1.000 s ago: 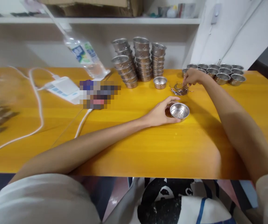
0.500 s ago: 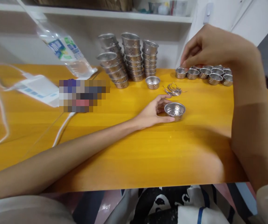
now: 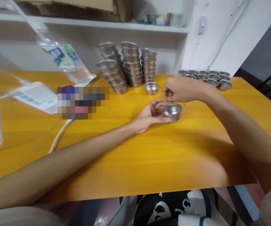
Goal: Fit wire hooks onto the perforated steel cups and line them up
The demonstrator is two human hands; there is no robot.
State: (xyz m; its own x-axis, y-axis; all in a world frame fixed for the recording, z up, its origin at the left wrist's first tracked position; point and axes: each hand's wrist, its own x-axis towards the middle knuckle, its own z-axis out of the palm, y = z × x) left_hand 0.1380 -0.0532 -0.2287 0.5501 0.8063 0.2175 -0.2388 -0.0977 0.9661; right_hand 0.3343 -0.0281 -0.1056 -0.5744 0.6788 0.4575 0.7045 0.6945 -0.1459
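A small perforated metal cup (image 3: 172,112) sits on the yellow table (image 3: 149,150). My left hand (image 3: 149,114) curls round its left side and holds it. My right hand (image 3: 180,89) hovers just above the cup's rim, fingers pinched on a thin wire piece whose end pokes out to the right. Just behind the hands stands a single metal cup (image 3: 151,88).
Three stacks of perforated cups (image 3: 126,67) stand at the back of the table. A group of several cups (image 3: 207,78) lies at the back right. A tilted plastic bottle (image 3: 62,58), a white power strip (image 3: 35,95) with cable and a blurred patch are at left.
My right hand left the pile of wire pieces, rose with a pinch, and has come down over the cup held by my left hand. The left hand stayed on the cup.
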